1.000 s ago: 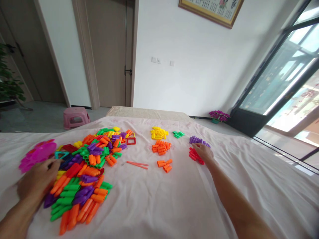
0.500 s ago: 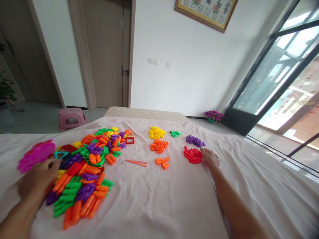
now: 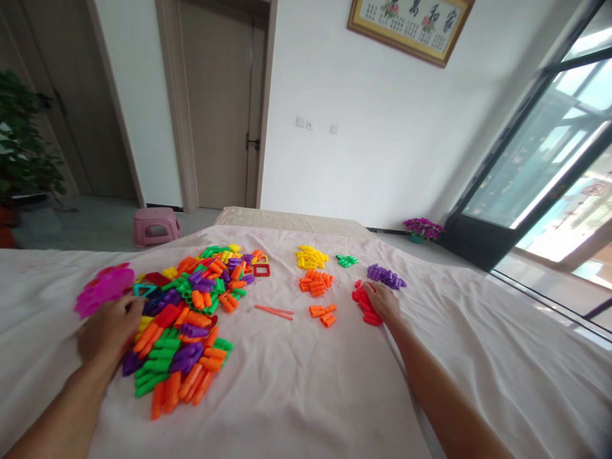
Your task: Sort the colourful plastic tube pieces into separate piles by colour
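Observation:
My left hand (image 3: 111,325) rests at the left edge of a large mixed heap of plastic pieces (image 3: 167,347), its fingers curled; what they hold, if anything, is hidden. A magenta plastic piece (image 3: 106,290) lies just beyond it. My right hand (image 3: 384,302) is over the red pieces (image 3: 366,305), fingers bent down onto them, with the fingertips too small to read. Behind it is a purple pile (image 3: 386,276). Yellow pieces (image 3: 312,257), green pieces (image 3: 347,261) and orange pieces (image 3: 316,282) lie in separate small piles, with a few more orange ones (image 3: 324,313) nearer.
Orange tweezers or sticks (image 3: 274,312) lie on the wrinkled cloth (image 3: 287,395) between the heap and the small piles. A red square frame (image 3: 261,270) is at the heap's far right. A pink stool (image 3: 157,227) stands beyond the cloth on the left.
My right hand has moved left from the right side of the red pile and now covers part of it. My left hand stays by the heap. The view has shifted a little left.

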Demonstrator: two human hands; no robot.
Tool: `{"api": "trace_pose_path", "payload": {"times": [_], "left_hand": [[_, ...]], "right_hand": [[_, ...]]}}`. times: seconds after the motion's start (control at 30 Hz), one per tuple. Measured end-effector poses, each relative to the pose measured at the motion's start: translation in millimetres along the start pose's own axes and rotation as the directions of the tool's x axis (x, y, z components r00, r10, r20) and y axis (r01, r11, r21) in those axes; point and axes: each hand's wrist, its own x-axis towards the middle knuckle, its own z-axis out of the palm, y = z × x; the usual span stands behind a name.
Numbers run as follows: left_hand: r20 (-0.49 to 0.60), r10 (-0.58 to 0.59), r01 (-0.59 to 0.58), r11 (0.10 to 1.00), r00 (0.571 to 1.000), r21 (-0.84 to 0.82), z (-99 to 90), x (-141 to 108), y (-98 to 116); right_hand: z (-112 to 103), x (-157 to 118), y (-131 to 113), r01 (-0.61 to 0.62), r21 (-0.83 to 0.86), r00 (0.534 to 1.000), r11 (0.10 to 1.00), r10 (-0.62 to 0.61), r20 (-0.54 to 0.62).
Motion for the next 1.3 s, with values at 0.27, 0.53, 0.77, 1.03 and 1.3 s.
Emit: {"api": "trace_pose_path", "payload": {"times": [0.27, 0.53, 0.77, 1.03, 1.3], "left_hand": [[-0.036, -0.009, 0.008, 0.999, 0.999, -0.044, -5.8, -8.3, 8.0], [-0.061, 0.005, -0.009, 0.998, 0.998, -0.058, -1.7, -5.9, 4.6], [-0.067, 0.008, -0.012, 0.998, 0.998, -0.058, -1.3, -6.6, 4.8], [-0.039, -0.011, 0.009, 0.999, 0.999, -0.045, -4.5, -7.1, 7.0], [-0.005, 0.027, -0.028, 0.999, 1.0, -0.041, -5.1, -7.0, 4.6]], "right_hand": [[28.3, -55.3, -139.7, 0.436, 0.348, 0.858, 0.83, -0.5, 0.117], [61.1, -161.1, -270.6, 0.561, 0.57, 0.543, 0.601, -0.786, 0.295], [54.1, -170.4, -278.4, 0.509, 0.553, 0.56, 0.66, -0.742, 0.37], [43.7, -179.0, -276.0, 0.643, 0.494, 0.447, 0.585, -0.811, 0.378], [34.3, -179.3, -282.1, 0.57, 0.461, 0.498, 0.68, -0.732, 0.464]]}}
